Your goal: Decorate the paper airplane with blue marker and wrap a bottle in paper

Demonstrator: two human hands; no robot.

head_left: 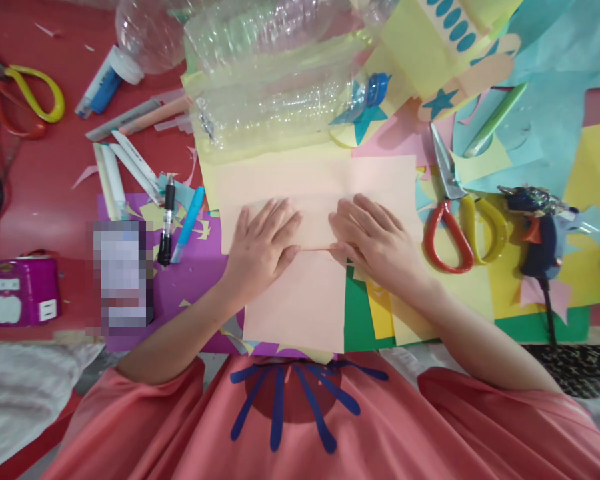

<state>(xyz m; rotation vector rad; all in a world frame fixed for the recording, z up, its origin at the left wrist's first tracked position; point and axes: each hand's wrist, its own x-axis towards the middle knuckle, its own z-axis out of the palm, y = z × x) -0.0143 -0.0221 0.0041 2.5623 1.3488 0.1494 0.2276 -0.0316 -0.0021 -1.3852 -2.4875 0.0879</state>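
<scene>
Head view showed a sheet of smooth peach paper (310, 220) lying flat on the red bench (45, 193), folded across its middle so that a crease ran between the two hands. The left hand (261, 248) was laid flat on the paper, fingers (280, 217) extended and grasping nothing. The right hand (375, 240) was pressed down likewise, fingers spread along the fold. Clear ribbed plastic bottles (270, 73) were seen just beyond the paper. Red-and-yellow-handled scissors (453, 213) were lying right of it on coloured paper scraps, near a dark blue glue gun (537, 230).
</scene>
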